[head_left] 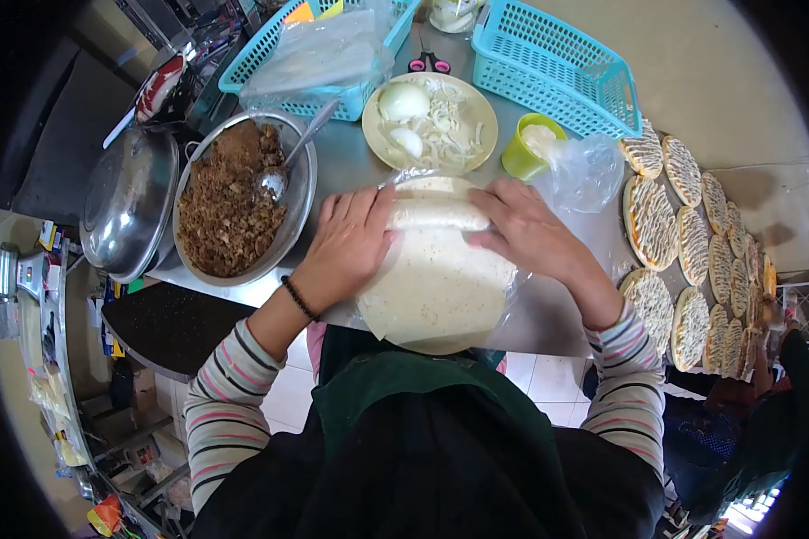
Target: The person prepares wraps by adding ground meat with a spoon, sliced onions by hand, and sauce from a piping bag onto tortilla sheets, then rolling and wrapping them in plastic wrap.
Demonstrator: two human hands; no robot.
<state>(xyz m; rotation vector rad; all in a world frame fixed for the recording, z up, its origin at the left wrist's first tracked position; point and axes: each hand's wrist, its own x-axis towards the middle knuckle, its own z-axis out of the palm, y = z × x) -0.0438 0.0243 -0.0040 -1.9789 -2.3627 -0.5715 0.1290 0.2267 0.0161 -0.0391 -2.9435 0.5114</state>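
Note:
A round, pale flatbread (436, 292) with light brown specks lies on clear plastic at the table's front edge. Its far part is rolled into a thick cylinder; any filling inside is hidden. My left hand (355, 235) is closed over the left end of the roll, thumb on the near side. On the right end, my right hand (532, 229) grips the same roll with fingers curled over the top. Just beyond the roll sits a plate (375, 121) with sliced onion (445, 112) and larger peeled onion pieces (404, 101).
At left stands a metal bowl of brown minced filling (229, 207) with a spoon (283, 171), beside a shiny lid (130, 202). A green cup (528, 157), plastic bag (584, 175), scissors (430, 64) and blue baskets (553, 76) are farther back. Topped flatbreads (652, 223) line the right.

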